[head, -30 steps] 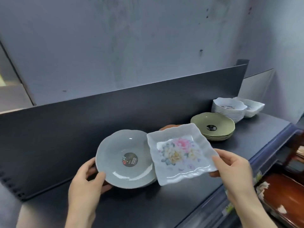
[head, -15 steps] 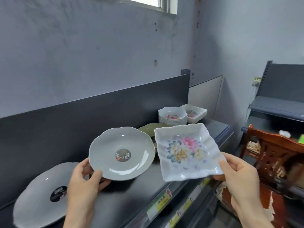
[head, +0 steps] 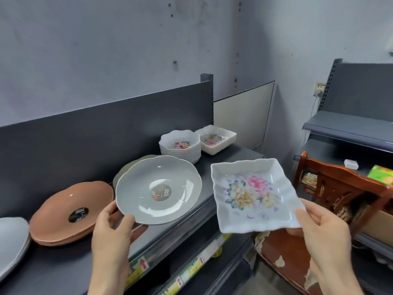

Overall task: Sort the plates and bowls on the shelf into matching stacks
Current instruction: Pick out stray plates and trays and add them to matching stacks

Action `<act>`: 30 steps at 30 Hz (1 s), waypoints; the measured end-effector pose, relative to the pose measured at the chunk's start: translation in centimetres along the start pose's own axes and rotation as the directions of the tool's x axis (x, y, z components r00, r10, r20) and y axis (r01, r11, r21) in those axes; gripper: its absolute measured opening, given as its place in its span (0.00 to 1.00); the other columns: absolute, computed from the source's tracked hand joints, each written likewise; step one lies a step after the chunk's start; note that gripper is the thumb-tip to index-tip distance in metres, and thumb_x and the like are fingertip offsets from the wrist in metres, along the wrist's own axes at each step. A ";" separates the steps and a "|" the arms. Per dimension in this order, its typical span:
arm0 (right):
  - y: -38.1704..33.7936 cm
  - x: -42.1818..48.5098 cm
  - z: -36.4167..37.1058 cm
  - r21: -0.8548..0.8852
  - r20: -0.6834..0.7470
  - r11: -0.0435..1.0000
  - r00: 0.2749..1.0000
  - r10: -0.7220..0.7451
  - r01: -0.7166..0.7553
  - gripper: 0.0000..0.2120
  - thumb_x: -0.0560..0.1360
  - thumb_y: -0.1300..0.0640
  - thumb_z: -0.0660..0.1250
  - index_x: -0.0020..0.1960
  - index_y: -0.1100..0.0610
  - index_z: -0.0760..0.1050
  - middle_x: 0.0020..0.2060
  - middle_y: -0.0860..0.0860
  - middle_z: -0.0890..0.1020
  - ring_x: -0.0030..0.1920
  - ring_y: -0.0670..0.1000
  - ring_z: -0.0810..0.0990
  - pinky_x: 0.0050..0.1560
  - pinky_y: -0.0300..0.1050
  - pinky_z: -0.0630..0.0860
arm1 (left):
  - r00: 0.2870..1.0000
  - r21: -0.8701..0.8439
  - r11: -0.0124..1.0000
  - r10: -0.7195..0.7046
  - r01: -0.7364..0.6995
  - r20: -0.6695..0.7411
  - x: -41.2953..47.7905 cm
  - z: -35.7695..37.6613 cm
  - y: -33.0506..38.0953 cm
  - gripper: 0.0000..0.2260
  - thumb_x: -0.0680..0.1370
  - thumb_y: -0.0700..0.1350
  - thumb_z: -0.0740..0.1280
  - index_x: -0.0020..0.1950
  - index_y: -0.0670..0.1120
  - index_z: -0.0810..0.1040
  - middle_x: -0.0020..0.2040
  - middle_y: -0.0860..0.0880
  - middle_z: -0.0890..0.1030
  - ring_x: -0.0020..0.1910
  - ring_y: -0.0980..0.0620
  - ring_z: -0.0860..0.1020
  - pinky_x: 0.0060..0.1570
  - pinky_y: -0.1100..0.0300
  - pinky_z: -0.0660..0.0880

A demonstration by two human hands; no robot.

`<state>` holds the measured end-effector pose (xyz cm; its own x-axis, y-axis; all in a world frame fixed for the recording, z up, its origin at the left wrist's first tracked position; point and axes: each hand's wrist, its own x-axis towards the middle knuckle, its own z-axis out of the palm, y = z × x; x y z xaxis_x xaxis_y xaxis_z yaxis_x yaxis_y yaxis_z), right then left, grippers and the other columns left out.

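Note:
My left hand (head: 112, 226) grips the near rim of a round grey plate (head: 158, 189) with a dark sticker, held above the dark shelf (head: 70, 265). My right hand (head: 319, 228) holds a square white plate with painted flowers (head: 253, 194) by its near right corner, out past the shelf's front edge. On the shelf lie a stack of terracotta plates (head: 70, 211), a grey stack (head: 10, 241) at the far left, green plates (head: 127, 169) mostly hidden behind the grey plate, a stack of round floral bowls (head: 180, 145) and a stack of square floral bowls (head: 215, 139).
A dark back panel (head: 106, 128) runs behind the shelf. Price labels (head: 138, 265) line the front edge. A red wooden chair (head: 340, 188) stands to the right, below the square plate. Another grey shelf unit (head: 348, 126) stands at the far right.
The view has swung right and the grey stack has slid to the left edge. Both hands still hold their plates, which have drawn apart; the square plate is now farther right, off the shelf.

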<state>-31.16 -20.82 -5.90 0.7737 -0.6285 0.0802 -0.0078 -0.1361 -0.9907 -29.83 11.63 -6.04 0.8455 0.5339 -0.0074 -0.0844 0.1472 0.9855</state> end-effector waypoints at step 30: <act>-2.1 19.1 12.9 0.148 0.123 0.982 0.983 -0.135 0.116 0.15 0.76 0.66 0.64 0.48 0.46 0.80 0.41 0.44 0.85 0.38 0.46 0.84 0.29 0.37 0.79 | 0.995 -0.192 0.977 0.078 -0.088 -0.059 14.8 14.6 0.2 0.19 0.75 0.32 0.65 0.64 0.46 0.72 0.60 0.44 0.78 0.53 0.46 0.81 0.35 0.65 0.80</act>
<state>-8.21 -22.70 -3.73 0.8394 -0.5058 0.1989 0.1762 -0.0930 -0.9800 -9.65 7.41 -3.48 0.8038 0.5919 0.0599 -0.2586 0.2570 0.9312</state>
